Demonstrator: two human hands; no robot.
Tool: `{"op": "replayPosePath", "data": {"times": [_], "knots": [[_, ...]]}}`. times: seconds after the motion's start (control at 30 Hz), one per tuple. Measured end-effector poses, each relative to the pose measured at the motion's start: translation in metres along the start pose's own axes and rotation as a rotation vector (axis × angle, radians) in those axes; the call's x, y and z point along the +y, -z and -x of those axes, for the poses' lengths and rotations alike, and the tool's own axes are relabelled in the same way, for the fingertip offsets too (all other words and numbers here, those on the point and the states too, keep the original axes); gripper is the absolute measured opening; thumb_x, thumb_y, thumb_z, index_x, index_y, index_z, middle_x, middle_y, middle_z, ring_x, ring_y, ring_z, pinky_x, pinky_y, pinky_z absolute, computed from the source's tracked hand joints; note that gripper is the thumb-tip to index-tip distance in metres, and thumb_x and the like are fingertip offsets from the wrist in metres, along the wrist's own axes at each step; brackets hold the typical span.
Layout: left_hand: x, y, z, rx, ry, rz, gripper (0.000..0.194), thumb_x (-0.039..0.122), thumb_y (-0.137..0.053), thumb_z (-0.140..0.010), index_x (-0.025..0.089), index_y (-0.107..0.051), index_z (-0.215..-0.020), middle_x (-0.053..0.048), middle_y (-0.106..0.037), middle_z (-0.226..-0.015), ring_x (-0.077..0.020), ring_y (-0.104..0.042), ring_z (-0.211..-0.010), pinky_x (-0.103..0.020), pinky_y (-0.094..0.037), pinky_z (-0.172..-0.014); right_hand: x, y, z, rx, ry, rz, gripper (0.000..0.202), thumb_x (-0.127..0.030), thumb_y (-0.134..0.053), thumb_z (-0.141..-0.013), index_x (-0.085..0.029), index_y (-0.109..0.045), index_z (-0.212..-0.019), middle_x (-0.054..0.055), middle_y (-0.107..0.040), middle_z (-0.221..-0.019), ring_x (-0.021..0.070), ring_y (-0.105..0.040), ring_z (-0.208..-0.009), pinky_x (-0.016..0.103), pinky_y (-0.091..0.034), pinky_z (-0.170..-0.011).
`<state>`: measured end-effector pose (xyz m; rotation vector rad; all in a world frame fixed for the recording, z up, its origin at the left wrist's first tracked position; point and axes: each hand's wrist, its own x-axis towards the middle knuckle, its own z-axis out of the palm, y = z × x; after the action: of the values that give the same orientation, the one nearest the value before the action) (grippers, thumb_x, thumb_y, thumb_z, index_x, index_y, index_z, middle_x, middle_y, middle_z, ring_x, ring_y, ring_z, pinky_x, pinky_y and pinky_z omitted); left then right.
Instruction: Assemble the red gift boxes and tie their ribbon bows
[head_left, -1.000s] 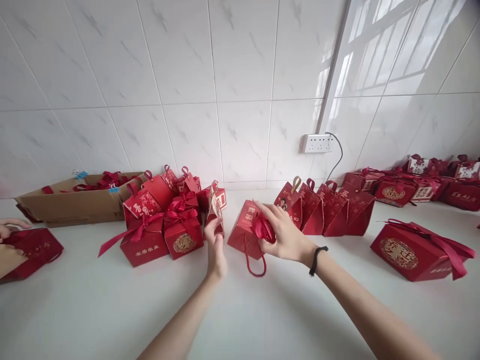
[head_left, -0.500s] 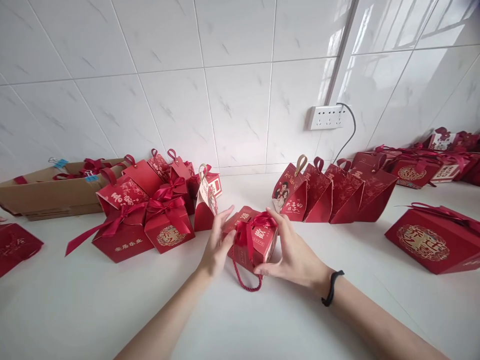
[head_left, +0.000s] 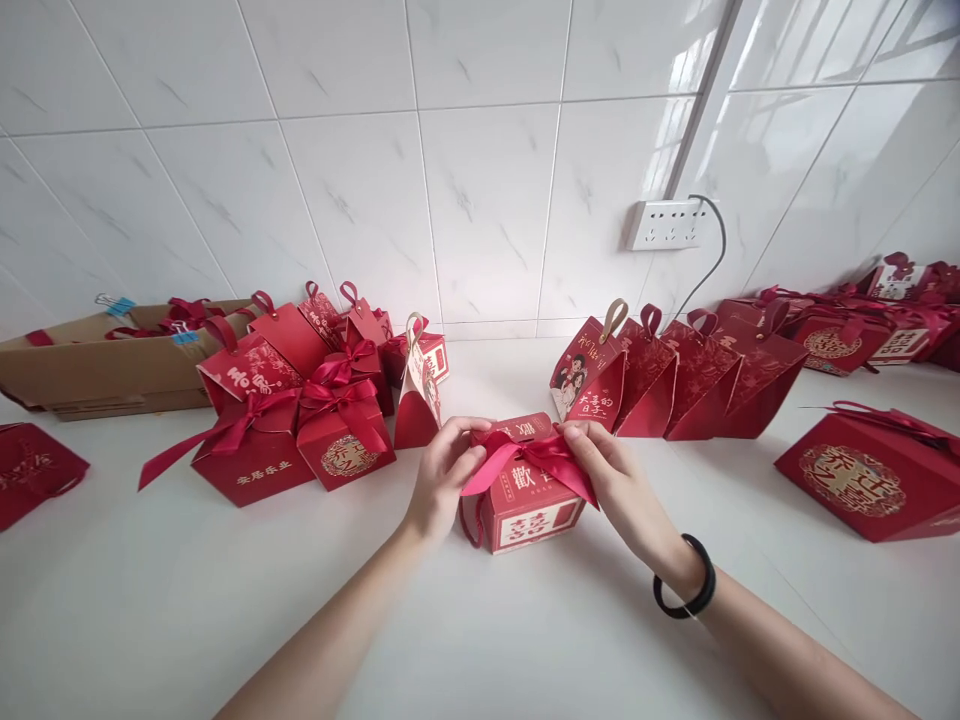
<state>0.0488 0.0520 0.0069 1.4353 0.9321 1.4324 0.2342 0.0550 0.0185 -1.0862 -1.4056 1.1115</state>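
Observation:
A red gift box (head_left: 536, 527) with a pale double-happiness panel stands on the white tabletop (head_left: 480, 640) between my hands. A dark pink ribbon bow (head_left: 525, 455) lies across its top, and a twisted cord hangs at its left side. My left hand (head_left: 448, 480) is closed at the box's upper left corner, its fingertips pinching the ribbon there. On the other side my right hand (head_left: 611, 480), with a black band on the wrist, pinches the right part of the bow between thumb and fingers.
Several red boxes with bows (head_left: 247, 465) stand at the left, before a cardboard box (head_left: 112, 378) with blue clips. Right of centre is a row of red boxes (head_left: 589, 380). A larger red box (head_left: 862, 480) and a pile of boxes (head_left: 832, 340) are farther right.
The box has been turned so its double-happiness panel faces me. My hands have moved from its sides up to the bow, whose ribbon is now spread out sideways.

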Motion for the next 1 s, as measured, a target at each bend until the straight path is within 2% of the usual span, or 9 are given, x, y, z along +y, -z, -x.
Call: {"op": "replayPosePath", "data": {"times": [0.13, 0.2, 0.3, 0.37, 0.5, 0.6, 0.7, 0.87, 1.0], "knots": [[0.009, 0.007, -0.006, 0.029, 0.066, -0.168, 0.025, 0.04, -0.058, -0.075, 0.017, -0.063, -0.083, -0.008, -0.066, -0.101, -0.026, -0.056, -0.105, -0.035, -0.044, -0.088, -0.002, 0.007, -0.002, 0.007, -0.03, 0.062, 0.042, -0.058, -0.045, -0.082, -0.018, -0.053, -0.07, 0.003, -0.053, -0.084, 0.0164, -0.053, -0.075, 0.027, -0.042, -0.065], [0.013, 0.013, -0.008, 0.055, 0.059, -0.24, 0.029, 0.045, -0.057, -0.076, 0.018, -0.063, -0.086, -0.007, -0.064, -0.105, -0.0254, -0.054, -0.108, -0.034, -0.042, -0.091, -0.001, 0.012, -0.002, -0.001, 0.023, 0.111, 0.046, -0.06, -0.036, -0.085, -0.019, -0.05, -0.07, 0.002, -0.051, -0.079, 0.016, -0.05, -0.072, 0.028, -0.041, -0.065], [0.02, 0.022, -0.009, -0.01, 0.047, -0.369, 0.034, 0.048, -0.057, -0.077, 0.02, -0.062, -0.095, -0.005, -0.061, -0.1, -0.0209, -0.054, -0.098, -0.03, -0.042, -0.084, 0.001, 0.015, 0.0, -0.038, 0.228, 0.236, 0.048, -0.061, -0.031, -0.087, -0.019, -0.044, -0.065, 0.001, -0.045, -0.074, 0.0154, -0.044, -0.069, 0.029, -0.037, -0.065], [0.027, 0.025, -0.009, -0.115, 0.075, -0.421, 0.032, 0.047, -0.06, -0.076, 0.019, -0.061, -0.093, -0.002, -0.058, -0.087, -0.0164, -0.053, -0.082, -0.026, -0.041, -0.072, 0.0, 0.015, 0.001, -0.084, 0.278, 0.298, 0.047, -0.059, -0.038, -0.085, -0.02, -0.038, -0.06, 0.001, -0.041, -0.07, 0.0149, -0.042, -0.067, 0.028, -0.035, -0.061], [0.034, 0.026, -0.01, -0.215, 0.176, -0.388, 0.035, 0.051, -0.059, -0.076, 0.016, -0.055, -0.071, 0.003, -0.047, -0.062, -0.01, -0.042, -0.057, -0.022, -0.032, -0.053, -0.003, 0.012, 0.001, -0.133, 0.165, 0.182, 0.047, -0.054, -0.047, -0.084, -0.019, -0.034, -0.055, -0.001, -0.038, -0.063, 0.0121, -0.04, -0.059, 0.026, -0.034, -0.057], [0.032, 0.026, -0.011, -0.231, 0.294, -0.345, 0.042, 0.056, -0.055, -0.077, 0.016, -0.052, -0.066, 0.003, -0.047, -0.06, -0.0097, -0.042, -0.056, -0.021, -0.031, -0.053, -0.004, 0.013, -0.001, -0.184, 0.028, -0.032, 0.047, -0.055, -0.049, -0.083, -0.019, -0.042, -0.054, -0.001, -0.043, -0.06, 0.0112, -0.042, -0.054, 0.027, -0.038, -0.057], [0.03, 0.027, -0.012, -0.308, 0.382, -0.283, 0.045, 0.058, -0.052, -0.078, 0.014, -0.053, -0.067, 0.002, -0.05, -0.062, -0.0103, -0.045, -0.059, -0.022, -0.033, -0.056, -0.005, 0.016, -0.003, -0.246, -0.065, -0.175, 0.043, -0.056, -0.051, -0.082, -0.019, -0.052, -0.059, -0.001, -0.048, -0.056, 0.0119, -0.045, -0.052, 0.028, -0.041, -0.056], [0.031, 0.03, -0.012, -0.362, 0.4, -0.23, 0.042, 0.054, -0.063, -0.071, 0.015, -0.051, -0.065, 0.004, -0.048, -0.06, -0.0083, -0.042, -0.055, -0.02, -0.031, -0.052, -0.008, 0.019, -0.004, -0.299, -0.107, -0.283, 0.038, -0.053, -0.055, -0.08, -0.018, -0.058, -0.065, 0.0, -0.054, -0.059, 0.0133, -0.051, -0.056, 0.03, -0.045, -0.061], [0.032, 0.029, -0.013, -0.31, 0.386, -0.237, 0.037, 0.049, -0.062, -0.073, 0.015, -0.051, -0.062, 0.003, -0.045, -0.058, -0.0082, -0.04, -0.054, -0.021, -0.029, -0.05, -0.007, 0.02, -0.006, -0.255, -0.108, -0.245, 0.039, -0.053, -0.057, -0.079, -0.017, -0.055, -0.063, 0.001, -0.054, -0.06, 0.0137, -0.052, -0.058, 0.028, -0.043, -0.057]]}}
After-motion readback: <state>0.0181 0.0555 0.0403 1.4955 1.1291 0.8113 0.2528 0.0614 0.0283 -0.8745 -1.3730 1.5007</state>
